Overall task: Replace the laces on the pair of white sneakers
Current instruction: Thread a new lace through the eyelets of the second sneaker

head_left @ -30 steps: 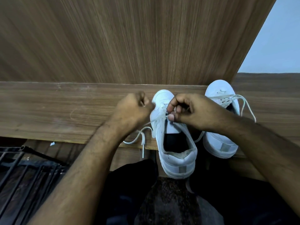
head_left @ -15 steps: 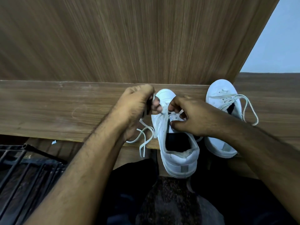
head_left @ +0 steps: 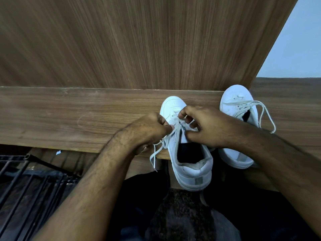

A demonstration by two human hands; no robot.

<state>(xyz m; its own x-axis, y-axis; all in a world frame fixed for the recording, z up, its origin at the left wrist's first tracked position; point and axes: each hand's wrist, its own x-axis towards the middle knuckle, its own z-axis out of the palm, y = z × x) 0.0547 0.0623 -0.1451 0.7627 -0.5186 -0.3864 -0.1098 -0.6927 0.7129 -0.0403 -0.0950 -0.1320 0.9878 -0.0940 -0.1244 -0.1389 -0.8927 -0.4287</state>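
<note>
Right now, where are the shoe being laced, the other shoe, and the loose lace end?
Laced sneaker (head_left: 194, 173): head view, on its heel.
Other sneaker (head_left: 236, 97): head view, on its toe cap.
Loose lace end (head_left: 153, 156): head view, hanging strand.

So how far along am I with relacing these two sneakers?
The far sneaker already carries a lace through its eyelets, ends loose. In hand: the near sneaker, where your left hand and right hand pinch its lace at the eyelets. Left: finish threading it. I can't tell which laces are new.
</note>
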